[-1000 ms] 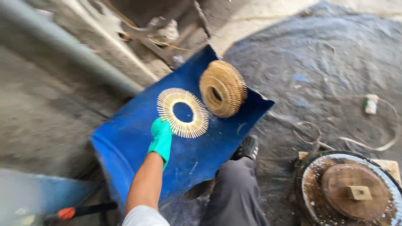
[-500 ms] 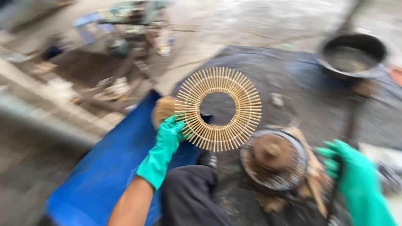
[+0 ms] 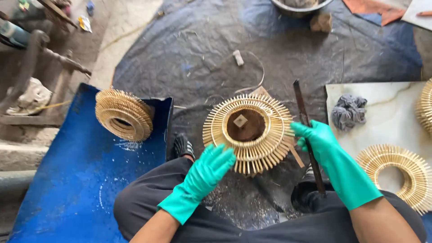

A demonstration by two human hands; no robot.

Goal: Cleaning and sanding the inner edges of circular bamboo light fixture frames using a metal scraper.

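Left hand: your green-gloved left hand [image 3: 208, 168] rests its fingers, loosely spread, on the near-left rim of the spoked ring [image 3: 249, 133].
Right hand: your right hand [image 3: 321, 143] touches the ring's right edge, fingers curled around a dark rod [image 3: 307, 135].
Ring: it sits between your hands on a round brown block [image 3: 245, 124].
Left of your left hand: a stack of rings [image 3: 124, 114] on a blue sheet [image 3: 67, 180].
Right of your right hand: another ring [image 3: 398, 173] and a grey rag [image 3: 349, 110] on a pale slab [image 3: 387, 118].
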